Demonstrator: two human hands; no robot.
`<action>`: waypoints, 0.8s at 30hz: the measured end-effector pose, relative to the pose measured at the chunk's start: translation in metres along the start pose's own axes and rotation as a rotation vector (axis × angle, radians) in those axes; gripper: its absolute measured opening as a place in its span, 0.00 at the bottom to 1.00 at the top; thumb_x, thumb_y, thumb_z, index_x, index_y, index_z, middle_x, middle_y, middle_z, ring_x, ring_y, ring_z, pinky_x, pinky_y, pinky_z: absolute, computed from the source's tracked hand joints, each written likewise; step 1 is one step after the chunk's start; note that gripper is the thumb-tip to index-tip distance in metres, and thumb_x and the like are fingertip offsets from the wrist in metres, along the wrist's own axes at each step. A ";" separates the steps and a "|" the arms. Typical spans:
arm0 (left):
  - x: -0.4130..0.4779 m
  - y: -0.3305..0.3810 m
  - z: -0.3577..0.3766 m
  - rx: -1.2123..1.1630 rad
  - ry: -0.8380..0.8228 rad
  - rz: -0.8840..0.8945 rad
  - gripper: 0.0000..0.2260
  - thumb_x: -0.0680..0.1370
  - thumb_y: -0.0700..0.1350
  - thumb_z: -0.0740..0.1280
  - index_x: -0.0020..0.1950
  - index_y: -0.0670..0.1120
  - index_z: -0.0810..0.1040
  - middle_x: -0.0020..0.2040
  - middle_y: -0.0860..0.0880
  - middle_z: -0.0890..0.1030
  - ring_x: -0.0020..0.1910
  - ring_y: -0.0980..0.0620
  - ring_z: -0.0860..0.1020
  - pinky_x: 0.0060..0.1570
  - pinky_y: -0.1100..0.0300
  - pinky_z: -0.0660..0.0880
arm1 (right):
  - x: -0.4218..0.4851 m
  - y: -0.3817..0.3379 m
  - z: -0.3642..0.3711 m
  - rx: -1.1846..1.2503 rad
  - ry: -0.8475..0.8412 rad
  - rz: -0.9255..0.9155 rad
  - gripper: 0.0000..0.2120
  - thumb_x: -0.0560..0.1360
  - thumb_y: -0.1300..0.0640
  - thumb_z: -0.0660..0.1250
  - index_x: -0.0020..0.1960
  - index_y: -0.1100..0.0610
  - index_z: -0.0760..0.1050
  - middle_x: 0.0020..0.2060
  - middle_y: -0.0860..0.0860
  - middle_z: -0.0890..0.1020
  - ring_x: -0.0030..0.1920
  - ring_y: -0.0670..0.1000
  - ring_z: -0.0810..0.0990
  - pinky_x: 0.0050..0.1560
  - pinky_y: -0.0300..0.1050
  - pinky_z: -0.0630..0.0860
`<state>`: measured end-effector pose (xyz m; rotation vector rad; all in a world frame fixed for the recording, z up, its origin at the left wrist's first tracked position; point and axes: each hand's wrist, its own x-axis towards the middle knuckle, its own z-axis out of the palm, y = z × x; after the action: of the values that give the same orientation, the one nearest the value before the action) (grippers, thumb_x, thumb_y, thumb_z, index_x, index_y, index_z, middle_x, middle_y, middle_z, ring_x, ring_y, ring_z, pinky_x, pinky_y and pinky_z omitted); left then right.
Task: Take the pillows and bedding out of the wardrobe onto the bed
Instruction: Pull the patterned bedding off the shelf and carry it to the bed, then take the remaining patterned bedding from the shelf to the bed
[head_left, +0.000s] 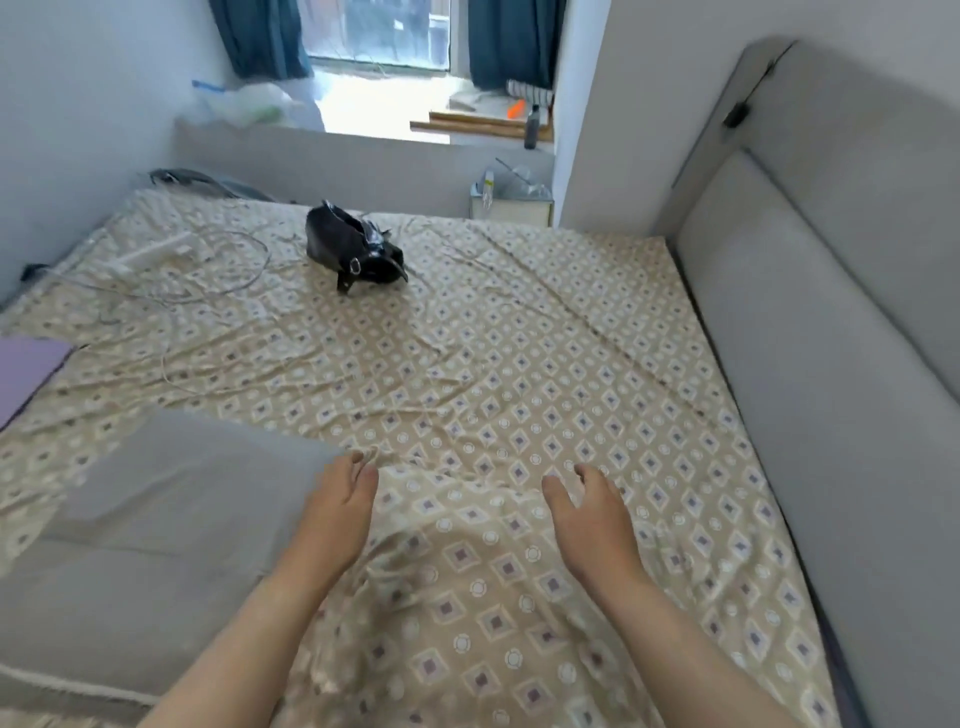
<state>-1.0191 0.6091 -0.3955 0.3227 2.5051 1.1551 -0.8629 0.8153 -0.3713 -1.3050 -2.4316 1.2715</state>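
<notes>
Both bare hands, left (340, 512) and right (592, 519), fingers loosely spread over patterned bedding (467, 597), grey pillow (156, 519) beside the left.

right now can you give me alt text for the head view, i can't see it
Two bare hands, left hand and right hand, reach open over patterned beige bedding on a bed, beside a grey pillow. A black handbag and white cable lie farther up the bed.

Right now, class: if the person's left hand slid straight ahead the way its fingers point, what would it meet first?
Probably only patterned bedsheet: the left hand points up the bed; the black handbag lies farther on, though depth is unclear.
</notes>
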 end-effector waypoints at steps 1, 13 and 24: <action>-0.005 0.015 -0.026 -0.021 0.042 0.038 0.23 0.81 0.56 0.53 0.71 0.45 0.68 0.69 0.48 0.72 0.69 0.48 0.69 0.66 0.54 0.63 | -0.009 -0.029 -0.012 0.036 0.005 -0.067 0.29 0.77 0.41 0.58 0.74 0.54 0.62 0.73 0.49 0.67 0.72 0.51 0.64 0.70 0.50 0.62; -0.144 0.103 -0.221 -0.395 0.433 0.130 0.12 0.80 0.54 0.60 0.62 0.54 0.72 0.64 0.54 0.75 0.62 0.58 0.71 0.56 0.67 0.64 | -0.101 -0.209 -0.058 0.266 -0.177 -0.434 0.16 0.79 0.48 0.61 0.64 0.51 0.73 0.61 0.49 0.77 0.61 0.48 0.73 0.60 0.47 0.68; -0.308 0.102 -0.245 -0.374 0.873 0.006 0.27 0.68 0.63 0.63 0.64 0.54 0.69 0.65 0.54 0.74 0.65 0.56 0.70 0.63 0.63 0.62 | -0.147 -0.256 -0.066 0.390 -0.559 -0.731 0.05 0.79 0.54 0.63 0.54 0.47 0.75 0.49 0.37 0.76 0.54 0.46 0.76 0.55 0.45 0.67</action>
<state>-0.8351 0.3984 -0.1001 -0.3601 2.8447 2.0567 -0.9059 0.6773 -0.1055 0.0761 -2.3869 1.8591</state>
